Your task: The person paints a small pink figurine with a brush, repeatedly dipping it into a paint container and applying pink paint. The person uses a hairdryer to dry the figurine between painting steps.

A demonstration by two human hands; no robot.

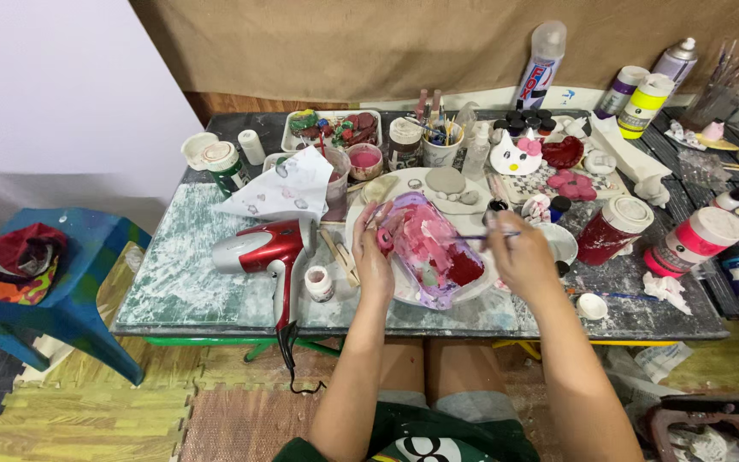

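My left hand (372,257) pinches a small pink piece at the left edge of a rectangular palette tray (431,248) smeared with pink, red and purple paint. The tray lies on a white round plate (404,188) with grey clay pieces on it. My right hand (519,252) holds a thin paintbrush (476,237), its tip pointing left over the tray's pink paint.
A red hair dryer (265,248) lies left of the plate, a small paint jar (318,282) beside it. Paint bottles, spray cans, cups of brushes and clay figures crowd the table's back and right. A blue stool (62,299) stands at the left.
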